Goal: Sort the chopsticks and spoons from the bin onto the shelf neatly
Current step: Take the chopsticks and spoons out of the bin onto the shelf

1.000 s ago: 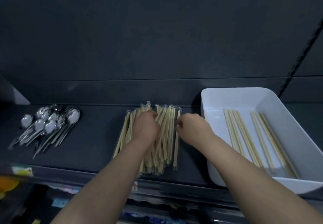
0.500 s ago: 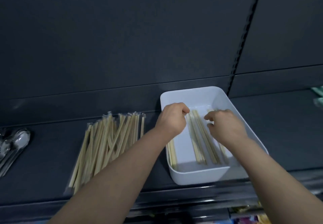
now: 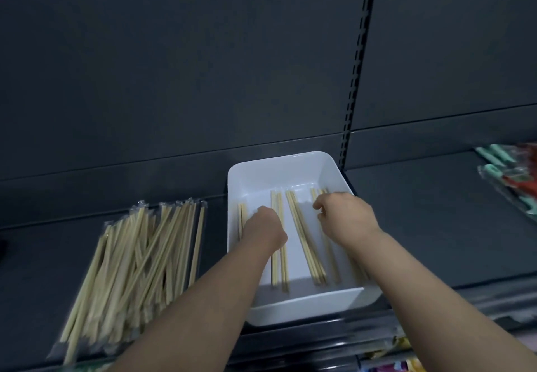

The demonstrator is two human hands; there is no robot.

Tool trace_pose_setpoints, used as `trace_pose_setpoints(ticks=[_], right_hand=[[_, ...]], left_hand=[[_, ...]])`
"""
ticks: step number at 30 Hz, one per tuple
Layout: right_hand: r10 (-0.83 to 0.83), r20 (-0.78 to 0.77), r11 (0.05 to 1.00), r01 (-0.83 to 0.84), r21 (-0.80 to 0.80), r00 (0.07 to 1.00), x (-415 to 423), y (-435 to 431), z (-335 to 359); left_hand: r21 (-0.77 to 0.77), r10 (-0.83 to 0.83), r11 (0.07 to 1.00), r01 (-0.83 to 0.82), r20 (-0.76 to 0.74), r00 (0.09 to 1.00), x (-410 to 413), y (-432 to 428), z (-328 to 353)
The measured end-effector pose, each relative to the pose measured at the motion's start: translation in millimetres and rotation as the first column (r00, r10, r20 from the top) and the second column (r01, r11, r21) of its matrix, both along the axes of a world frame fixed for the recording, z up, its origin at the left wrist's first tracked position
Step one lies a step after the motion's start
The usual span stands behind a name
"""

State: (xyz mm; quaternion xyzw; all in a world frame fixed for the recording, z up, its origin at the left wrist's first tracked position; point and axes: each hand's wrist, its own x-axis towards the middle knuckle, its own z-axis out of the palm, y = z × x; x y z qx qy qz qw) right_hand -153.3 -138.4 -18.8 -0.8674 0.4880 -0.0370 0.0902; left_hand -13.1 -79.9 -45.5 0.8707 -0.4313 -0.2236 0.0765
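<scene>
Head view: down in the white rectangular plastic bin [image 3: 284, 171] at 6 o'clock, left hand [image 3: 264, 226] and right hand [image 3: 345, 217] curled over loose pale wooden chopsticks [image 3: 302, 235]; pinching or resting, cannot tell for either grip. Could lift half a pair. Could skew the plastic-wrapped chopstick pile [image 3: 139, 255] at the bin's 9 o'clock on the dark shelf [image 3: 436, 226] by dropping carelessly.

No legible text, label, brand or number anywhere on the bin [image 3: 279, 159], shelf [image 3: 421, 226] or wrapped chopsticks [image 3: 139, 255].
</scene>
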Motion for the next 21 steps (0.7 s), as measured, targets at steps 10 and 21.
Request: trace_pose_setpoints(ticks=[10, 21], right_hand=[[0.038, -0.136, 0.962, 0.001, 0.274, 0.99, 26, 6, -20], [-0.055, -0.082, 0.91, 0.084, 0.406, 0.995, 23, 1, -16]], left_hand=[[-0.201, 0.058, 0.978, -0.061, -0.02, 0.998, 2, 0, 8], [-0.143, 0.079, 0.986, -0.089, -0.073, 0.994, 5, -3, -2]])
